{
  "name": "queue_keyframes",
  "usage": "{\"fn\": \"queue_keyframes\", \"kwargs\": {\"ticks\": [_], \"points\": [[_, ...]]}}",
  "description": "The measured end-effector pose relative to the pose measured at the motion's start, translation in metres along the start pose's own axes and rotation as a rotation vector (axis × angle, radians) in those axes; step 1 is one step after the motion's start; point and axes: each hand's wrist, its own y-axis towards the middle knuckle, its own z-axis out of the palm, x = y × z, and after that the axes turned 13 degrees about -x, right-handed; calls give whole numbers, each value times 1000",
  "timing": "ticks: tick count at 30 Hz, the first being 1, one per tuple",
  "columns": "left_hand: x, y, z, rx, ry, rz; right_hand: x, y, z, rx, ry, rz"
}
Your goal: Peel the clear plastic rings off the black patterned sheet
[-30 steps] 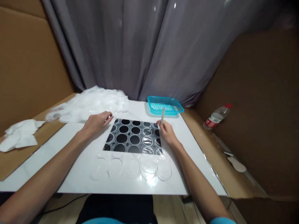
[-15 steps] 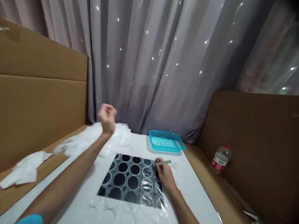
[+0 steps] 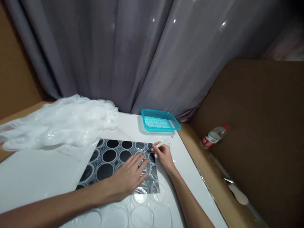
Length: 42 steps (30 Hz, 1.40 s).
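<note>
My left hand [image 3: 130,174] lies flat, fingers outstretched, on clear plastic film [image 3: 142,215] with round outlines. Under that film is a black sheet [image 3: 106,171] patterned with rows of dark circles ringed in grey. Pinched in my right hand [image 3: 163,155] is a slim white pen-like tool [image 3: 162,143], slanting up to the right. Its lower end meets the sheet's upper right corner area; my fingers partly hide the tip, so I cannot make out its kind.
Crumpled translucent white plastic [image 3: 71,122] is heaped at the back left. A blue plastic tray [image 3: 177,124] stands on the white tabletop [image 3: 35,177] near the curtain. A red-capped bottle [image 3: 213,136] and a pale-handled tool [image 3: 238,193] are along the cardboard on the right.
My left hand has come down from the air above the white plastic and now rests on the film over the sheet. My right hand keeps its hold near the sheet's corner. The view has tilted downward.
</note>
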Motion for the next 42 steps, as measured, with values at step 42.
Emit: {"fn": "queue_keyframes", "kwargs": {"ticks": [42], "points": [[49, -3, -69, -132, -146, -71, 5, 15, 44, 62, 44, 45]]}}
